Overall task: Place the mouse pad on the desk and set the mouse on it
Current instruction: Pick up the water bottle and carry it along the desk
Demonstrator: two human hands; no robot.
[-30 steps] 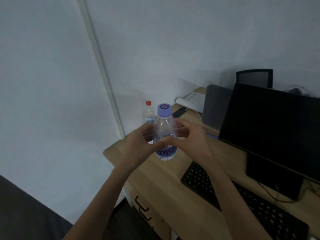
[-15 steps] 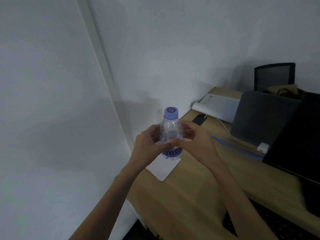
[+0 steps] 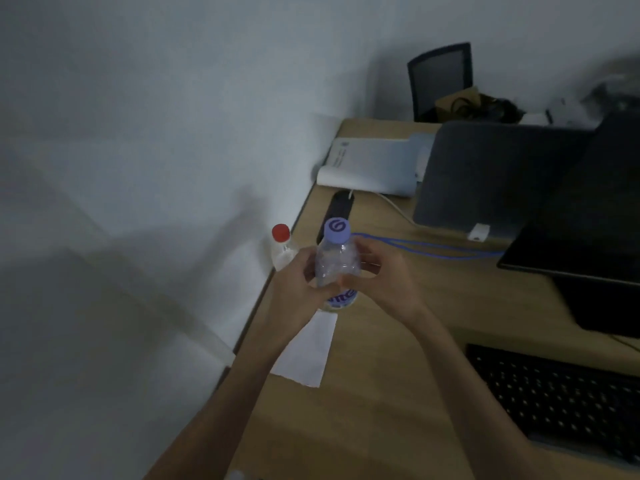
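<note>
Above the paper [image 3: 304, 355], both the left hand [image 3: 298, 292] and right hand [image 3: 384, 282] grip a bottle [image 3: 337, 268], which could topple the red-capped bottle [image 3: 282, 249] if lowered carelessly.

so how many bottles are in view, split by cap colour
purple cap: 1, the clear bottle gripped by the left hand and the right hand
red cap: 1, the bottle standing at the desk's edge by the wall
total: 2
</note>
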